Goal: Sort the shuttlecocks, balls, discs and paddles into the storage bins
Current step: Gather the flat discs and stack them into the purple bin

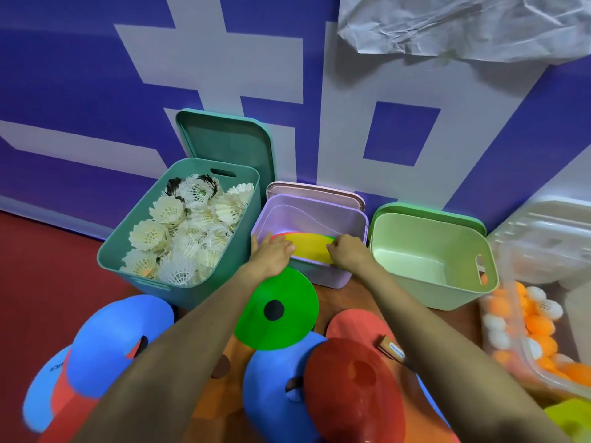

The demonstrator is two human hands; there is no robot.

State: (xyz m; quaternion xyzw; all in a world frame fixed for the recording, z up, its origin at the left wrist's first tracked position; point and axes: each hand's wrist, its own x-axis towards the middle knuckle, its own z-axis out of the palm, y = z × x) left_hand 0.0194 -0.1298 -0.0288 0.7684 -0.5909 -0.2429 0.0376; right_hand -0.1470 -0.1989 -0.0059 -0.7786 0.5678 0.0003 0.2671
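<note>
A stack of flat discs, yellow on top (308,247), lies tilted across the front rim of the lilac bin (319,215). My left hand (275,252) grips the stack's left edge and my right hand (347,252) pinches its right edge. A teal bin (134,238) to the left is full of white shuttlecocks (179,231). The light green bin (431,282) on the right holds at most one orange ball at its handle slot. Loose discs lie near me: green (281,311), blue (118,340), dark red (355,385).
Orange and white balls (524,318) fill clear plastic containers at the right edge. Lids lean on the purple-and-white wall behind each bin. A paddle with a wooden handle (391,346) lies under the discs. Crumpled paper hangs at the top right.
</note>
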